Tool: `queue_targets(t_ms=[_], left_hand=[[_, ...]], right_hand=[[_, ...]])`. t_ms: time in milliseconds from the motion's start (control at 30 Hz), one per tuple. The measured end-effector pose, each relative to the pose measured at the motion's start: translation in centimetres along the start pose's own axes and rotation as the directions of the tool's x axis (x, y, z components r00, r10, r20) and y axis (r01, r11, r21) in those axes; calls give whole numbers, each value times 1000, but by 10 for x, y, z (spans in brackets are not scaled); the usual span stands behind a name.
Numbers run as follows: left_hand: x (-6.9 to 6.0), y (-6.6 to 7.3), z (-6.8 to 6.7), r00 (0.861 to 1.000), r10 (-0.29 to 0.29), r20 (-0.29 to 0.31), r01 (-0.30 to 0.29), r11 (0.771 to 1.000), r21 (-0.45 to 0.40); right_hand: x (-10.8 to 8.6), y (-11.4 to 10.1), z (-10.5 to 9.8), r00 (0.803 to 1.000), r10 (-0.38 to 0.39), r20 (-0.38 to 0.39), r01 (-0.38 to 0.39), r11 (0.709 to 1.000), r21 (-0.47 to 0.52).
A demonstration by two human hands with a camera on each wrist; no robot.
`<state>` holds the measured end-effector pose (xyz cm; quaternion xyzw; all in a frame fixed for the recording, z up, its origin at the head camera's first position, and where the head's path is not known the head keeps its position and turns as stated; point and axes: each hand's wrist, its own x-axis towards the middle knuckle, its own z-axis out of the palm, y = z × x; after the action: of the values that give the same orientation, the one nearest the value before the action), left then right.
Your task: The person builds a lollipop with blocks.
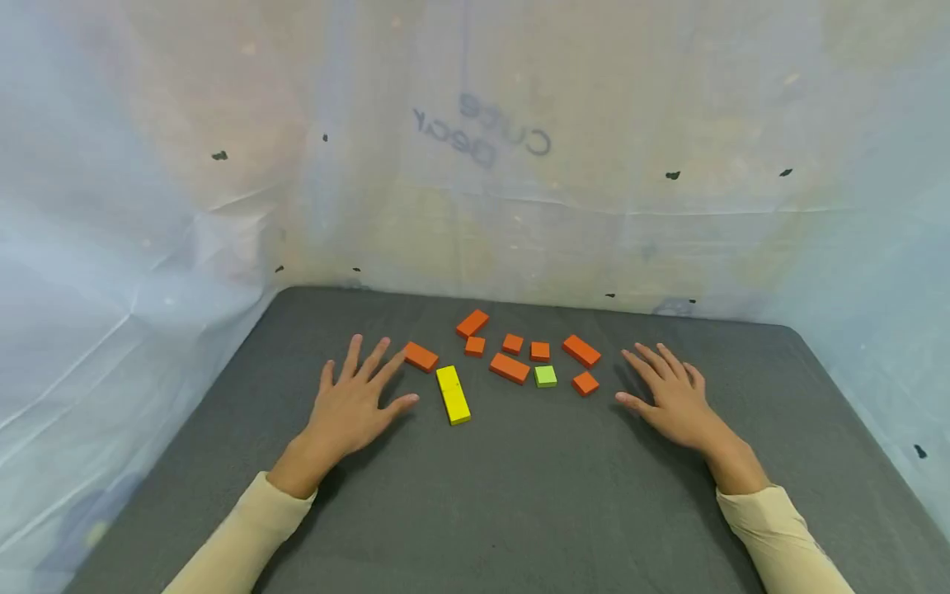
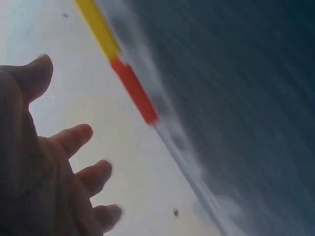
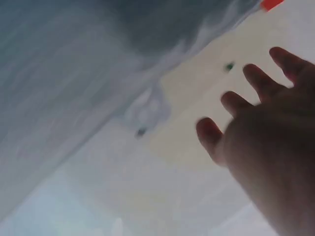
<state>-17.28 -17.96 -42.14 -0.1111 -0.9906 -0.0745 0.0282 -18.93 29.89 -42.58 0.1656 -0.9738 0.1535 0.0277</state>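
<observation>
My left hand [image 1: 352, 412] is spread over the left part of the table, fingers straight and holding nothing. Nearest to it are an orange rectangular block [image 1: 421, 357] and a long yellow block [image 1: 453, 396] with a seam across it. In the left wrist view, the yellow block [image 2: 97, 28] and an orange block [image 2: 134, 92] appear apart from the fingers. On the right, my right hand [image 1: 674, 404] also holds nothing, its fingers loosely extended. Closest to that hand lie a small orange block [image 1: 585, 384] and a longer orange one [image 1: 581, 351]. A light green block [image 1: 545, 376] sits between the hands.
Other orange blocks lie scattered at mid-table, including a long one [image 1: 510, 369] and one farther back [image 1: 472, 322]. The dark grey table [image 1: 490, 503] is bordered by pale translucent sheeting [image 1: 475, 239] at the back and sides, with faint writing on it.
</observation>
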Motion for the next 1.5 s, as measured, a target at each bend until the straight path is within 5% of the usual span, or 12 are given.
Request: queue_targets(t_ms=[200, 433, 667, 1067, 1500], left_hand=[[11, 29, -2, 998, 70, 1, -70, 992, -104], [24, 55, 9, 982, 185, 32, -180, 978, -103], [30, 57, 9, 975, 218, 42, -214, 974, -72], [29, 54, 7, 959, 262, 112, -257, 965, -54], [28, 54, 9, 969, 234, 79, -232, 972, -42]], right_hand=[[30, -25, 8, 992, -127, -13, 127, 990, 55], [40, -44, 16, 977, -213, 12, 209, 970, 124], [38, -56, 20, 980, -196, 15, 192, 970, 147], [52, -70, 20, 979, -202, 41, 200, 979, 45], [56, -76, 20, 975, -221, 34, 218, 974, 65]])
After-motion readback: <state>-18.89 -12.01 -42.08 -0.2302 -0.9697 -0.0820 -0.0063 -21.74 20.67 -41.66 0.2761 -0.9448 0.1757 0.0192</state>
